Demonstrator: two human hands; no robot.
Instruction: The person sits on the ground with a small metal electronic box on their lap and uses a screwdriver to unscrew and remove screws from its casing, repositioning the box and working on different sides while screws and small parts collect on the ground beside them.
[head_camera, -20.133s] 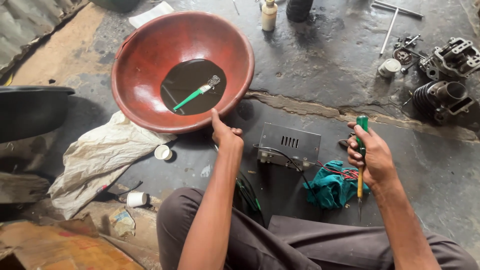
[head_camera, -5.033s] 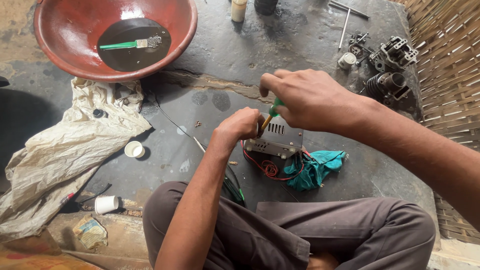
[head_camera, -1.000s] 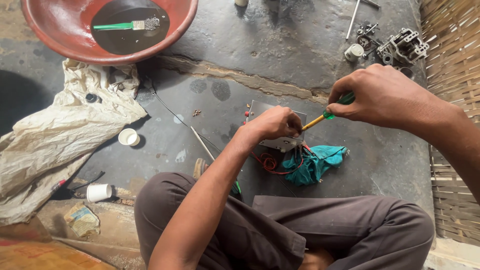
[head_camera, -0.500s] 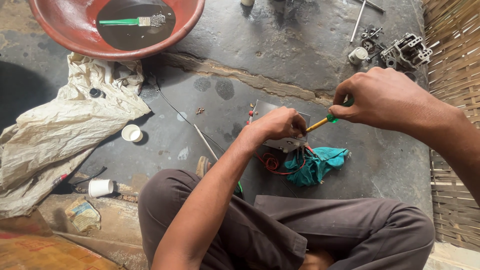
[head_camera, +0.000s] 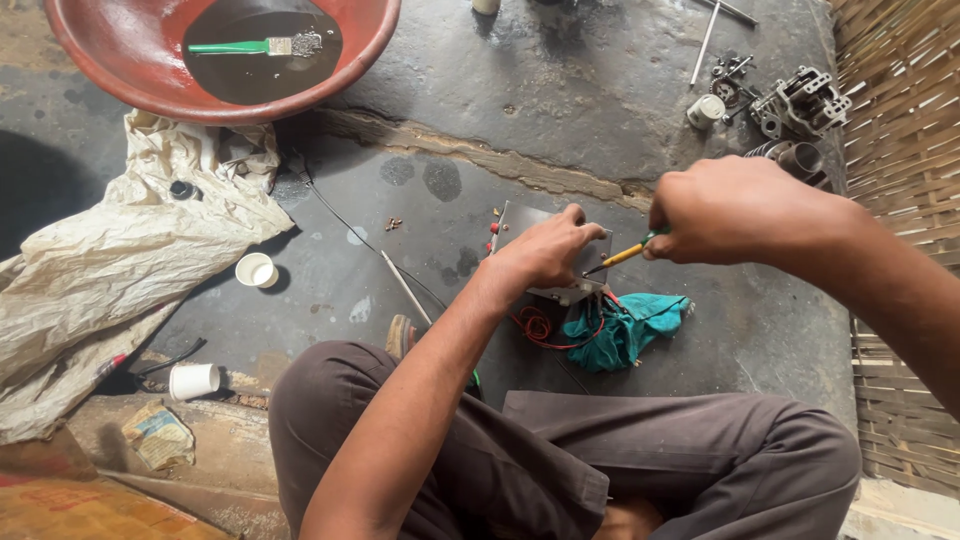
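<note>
Head view: the left hand (head_camera: 545, 250) lies palm down, fingers curled over the grey metal box (head_camera: 548, 225) on the floor. Right of the box, the right hand (head_camera: 735, 210) is fisted around a screwdriver (head_camera: 625, 255), its tip angled at the box.

Red-brown basin (head_camera: 380, 40) with dark liquid and green-handled brush (head_camera: 245, 46); yellow-shafted, green-handled screwdriver (head_camera: 628, 253); grey metal box (head_camera: 520, 222); teal cloth (head_camera: 625, 330); red wires (head_camera: 535, 325); white cap (head_camera: 256, 269).
</note>
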